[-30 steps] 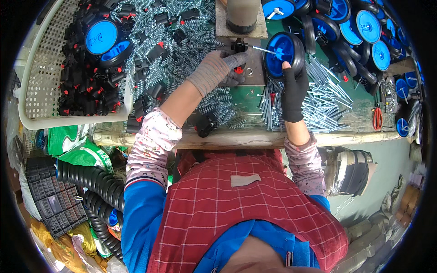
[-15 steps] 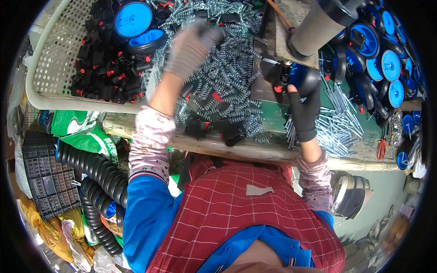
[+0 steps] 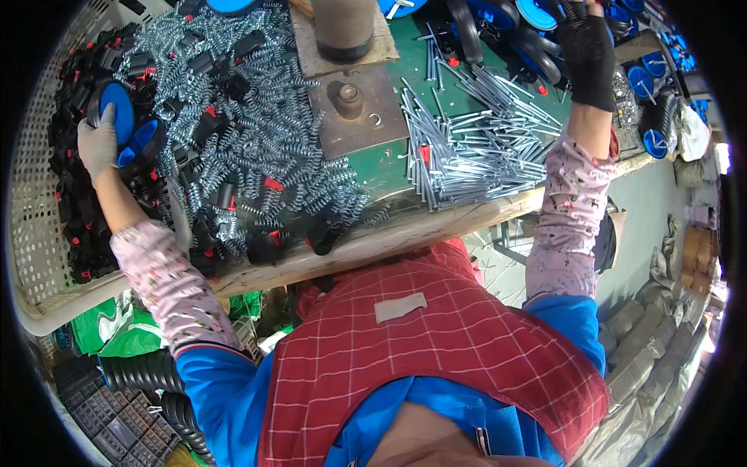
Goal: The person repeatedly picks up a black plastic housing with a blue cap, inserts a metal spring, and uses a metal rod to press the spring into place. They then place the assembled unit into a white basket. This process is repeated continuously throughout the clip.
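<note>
My left hand [image 3: 97, 146], in a light grey glove, grips the edge of a black-rimmed blue wheel [image 3: 118, 114] at the far left. Just below it, a second blue wheel [image 3: 142, 145] lies on black plastic brackets with red tabs [image 3: 74, 204]. Over at the upper right, my right hand [image 3: 587, 61] wears a black glove that leaves the fingertips bare. Its fingers reach up to the picture's top edge, apart, and I see nothing held in them. Beside it lie blue wheels [image 3: 537, 12] with black tyres.
A heap of springs [image 3: 264, 132] fills the middle left. Right of it stands a press column [image 3: 342, 27] behind a steel plate [image 3: 334, 128] with a round post. Long metal pins [image 3: 482, 148] lie on the green bench top. A white perforated basket [image 3: 31, 265] holds the brackets.
My left hand has moved from the springs to the far left and taken hold of a blue wheel. My right hand has left the press for the upper right. The view has shifted.
</note>
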